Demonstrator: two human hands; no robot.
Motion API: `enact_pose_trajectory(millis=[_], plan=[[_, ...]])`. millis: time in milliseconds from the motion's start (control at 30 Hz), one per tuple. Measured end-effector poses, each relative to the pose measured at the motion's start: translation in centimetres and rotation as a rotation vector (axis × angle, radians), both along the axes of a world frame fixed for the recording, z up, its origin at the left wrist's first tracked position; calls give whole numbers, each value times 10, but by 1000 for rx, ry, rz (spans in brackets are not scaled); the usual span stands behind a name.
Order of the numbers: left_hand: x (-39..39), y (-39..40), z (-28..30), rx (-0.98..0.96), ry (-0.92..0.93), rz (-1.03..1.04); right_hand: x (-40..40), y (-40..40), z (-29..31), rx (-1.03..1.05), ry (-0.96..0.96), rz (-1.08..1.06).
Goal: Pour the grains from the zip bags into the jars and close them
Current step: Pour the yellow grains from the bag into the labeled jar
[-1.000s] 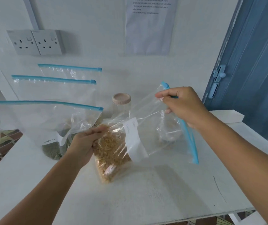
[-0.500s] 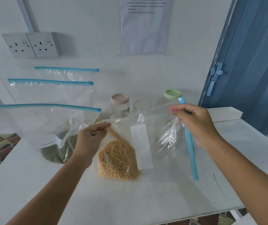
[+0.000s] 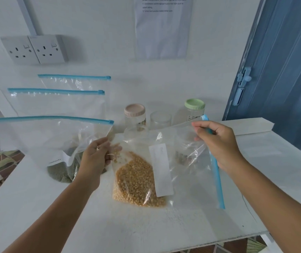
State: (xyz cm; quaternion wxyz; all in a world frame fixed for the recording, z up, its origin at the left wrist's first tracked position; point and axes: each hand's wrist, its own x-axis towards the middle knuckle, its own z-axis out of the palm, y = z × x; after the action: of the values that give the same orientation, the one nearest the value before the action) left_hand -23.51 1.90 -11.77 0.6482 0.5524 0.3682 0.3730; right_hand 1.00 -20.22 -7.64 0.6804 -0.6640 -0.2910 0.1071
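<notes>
From my remote feed: a clear zip bag [image 3: 164, 161] of yellow grains [image 3: 137, 183] lies on its side across the white surface [image 3: 109, 225], its blue zip strip [image 3: 217, 178] turned toward the right and its white label [image 3: 161, 170] facing up. My left hand [image 3: 96, 157] pinches the bag's bottom corner, fingers curled around the plastic just above the grains. My right hand [image 3: 219, 143] grips the upper end of the zip strip, fingers curled round it and thumb pressed on top.

Behind the bag three jars stand near the wall: a pink-lidded jar [image 3: 135, 115], a clear-lidded jar [image 3: 160, 118] just beside it, and a green-lidded jar [image 3: 193, 110] to the right, all capped.

At left, a bag of green grains [image 3: 54, 143] stands upright on the surface, touching my left wrist; two more zip bags [image 3: 58, 101] stand behind it against the wall, their contents hidden. A double socket [image 3: 34, 49] and a printed sheet [image 3: 161, 28] hang on the wall above, beside a blue door [image 3: 283, 61].
</notes>
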Motion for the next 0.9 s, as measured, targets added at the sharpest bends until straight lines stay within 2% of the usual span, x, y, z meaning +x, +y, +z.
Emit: enact_pose_trajectory(millis=[133, 333, 400, 467, 633, 767, 900], plan=[[4, 1, 5, 36, 78, -3, 2, 1, -3, 6, -20, -28], [1, -12, 23, 363, 195, -57, 4, -1, -5, 28, -24, -64], [1, -13, 26, 419, 218, -38, 6, 0, -5, 44, -24, -77], [2, -11, 25, 355, 233, -11, 7, 1, -6, 42, -21, -76], [0, 0, 13, -4, 154, 64, 6, 3, -11, 8, -25, -48], [-3, 3, 14, -40, 190, 16, 7, 3, -10, -1, -42, -40], [-1, 1, 22, 29, 265, -12, 8, 4, -11, 5, -36, -46]])
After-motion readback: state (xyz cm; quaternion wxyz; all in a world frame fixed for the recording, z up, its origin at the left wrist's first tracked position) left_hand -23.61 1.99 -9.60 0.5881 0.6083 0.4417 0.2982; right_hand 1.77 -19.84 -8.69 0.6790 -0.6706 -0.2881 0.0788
